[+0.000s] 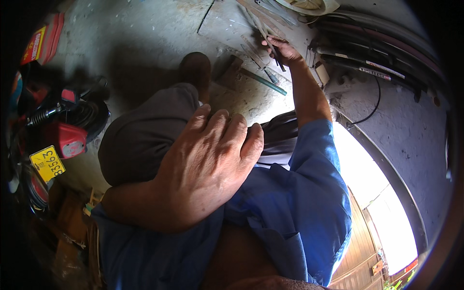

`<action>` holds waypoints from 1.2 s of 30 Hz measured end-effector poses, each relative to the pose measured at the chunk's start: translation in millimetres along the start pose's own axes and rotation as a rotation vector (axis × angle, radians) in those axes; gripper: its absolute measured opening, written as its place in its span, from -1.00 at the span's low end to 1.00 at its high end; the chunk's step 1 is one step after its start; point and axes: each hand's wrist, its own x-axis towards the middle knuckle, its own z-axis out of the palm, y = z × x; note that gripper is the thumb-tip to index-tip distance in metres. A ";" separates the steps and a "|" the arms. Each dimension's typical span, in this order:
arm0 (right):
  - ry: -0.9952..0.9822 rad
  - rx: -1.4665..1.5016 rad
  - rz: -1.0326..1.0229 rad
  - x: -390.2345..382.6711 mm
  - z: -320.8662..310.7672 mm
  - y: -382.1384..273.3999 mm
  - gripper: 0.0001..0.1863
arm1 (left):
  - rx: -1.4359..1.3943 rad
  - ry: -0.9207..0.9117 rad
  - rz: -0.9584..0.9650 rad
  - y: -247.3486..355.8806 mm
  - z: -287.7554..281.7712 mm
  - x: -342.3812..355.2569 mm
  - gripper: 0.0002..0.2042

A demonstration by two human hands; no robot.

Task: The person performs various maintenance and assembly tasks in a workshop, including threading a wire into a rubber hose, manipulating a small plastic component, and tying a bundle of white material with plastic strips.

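My left hand [208,159] is close in the middle of the view, its back toward me. Its fingers lie loosely side by side over my bent leg; their tips are hidden, and I see nothing held. Farther off at the upper right, my right hand [285,50] is closed round a long thin metal bar [279,60], one dark end pointing back toward me. Below it on the floor lie a hammer [230,71] with a green handle [263,81], a short pointed metal tool [271,75] and several narrow metal pieces [252,50].
Black hoses or pipes [377,63] run along the wall at the right. A pale rounded hat-like thing [311,6] sits at the top. To the left stand a red motorbike [63,137] and a red container [43,41]. Bright light enters by a doorway [386,212] at lower right.
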 end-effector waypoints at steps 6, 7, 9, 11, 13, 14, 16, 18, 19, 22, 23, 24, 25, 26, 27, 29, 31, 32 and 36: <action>0.119 -0.530 -0.439 41.5 -38.6 -13.4 -0.65 | 0.014 0.065 -0.001 -2.2 10.0 -2.0 -0.43; 0.209 -0.562 -0.464 62.6 -51.9 -8.7 -0.64 | 0.016 0.059 -0.002 -3.1 9.9 -1.3 -0.44; 0.340 -0.683 -0.466 88.7 -59.0 -9.3 -0.65 | 0.024 0.050 -0.018 -4.3 10.1 0.4 -0.46; 0.431 -0.868 -0.424 102.5 -51.4 -21.6 -0.67 | 0.006 0.048 -0.040 -4.4 10.5 -0.1 -0.47; 0.456 -1.036 -0.379 105.6 -41.6 -30.6 -0.67 | 0.001 0.048 -0.060 -5.1 10.1 -0.1 -0.48; 0.467 -1.123 -0.352 102.9 -34.1 -35.2 -0.66 | 0.000 0.048 -0.074 -4.7 10.1 -0.7 -0.48; 0.612 -1.345 -0.300 96.7 -19.4 -46.8 -0.66 | -0.008 0.024 -0.087 -5.5 7.3 -0.2 -0.48; 0.697 -1.449 -0.277 83.8 -13.3 -57.1 -0.64 | -0.026 -0.021 -0.080 -6.7 2.5 0.6 -0.48; 0.704 -1.442 -0.287 77.6 -10.7 -61.2 -0.62 | -0.034 -0.027 -0.082 -7.2 1.3 1.0 -0.48; 0.792 -1.486 -0.361 66.2 -8.7 -62.7 -0.61 | -0.056 -0.033 -0.079 -9.0 -2.5 3.0 -0.49; 0.852 -1.491 -0.435 61.4 -3.4 -58.4 -0.63 | -0.061 -0.032 -0.084 -8.5 -3.5 3.5 -0.50; 0.913 -1.494 -0.504 53.6 -0.5 -53.4 -0.65 | -0.068 -0.036 -0.086 -7.7 -4.3 3.6 -0.51; 0.939 -1.583 -0.512 60.1 -11.6 -52.4 -0.62 | -0.058 -0.019 -0.081 -8.5 -4.9 5.9 -0.53; 0.929 -1.440 -0.469 53.0 -2.0 -44.8 -0.61 | -0.051 -0.010 -0.099 -5.6 -5.6 6.7 -0.54; 0.916 -1.299 -0.421 45.2 10.0 -39.5 -0.59 | -0.044 -0.002 -0.119 -1.5 -6.1 6.5 -0.56; 0.970 -1.250 -0.206 32.7 15.1 -22.6 -0.62 | -0.054 0.021 -0.067 -4.5 -4.1 3.1 -0.59; 0.743 -1.299 -0.252 31.5 20.2 22.4 -0.59 | -0.045 0.044 -0.066 -3.6 -3.7 5.9 -0.61; 0.654 -1.303 -0.208 21.1 35.1 31.5 -0.58 | -0.043 0.053 -0.074 -3.3 -2.1 6.5 -0.62; 0.611 -1.396 -0.089 6.1 61.2 52.9 -0.52 | -0.015 0.049 -0.046 0.0 2.7 4.7 -0.61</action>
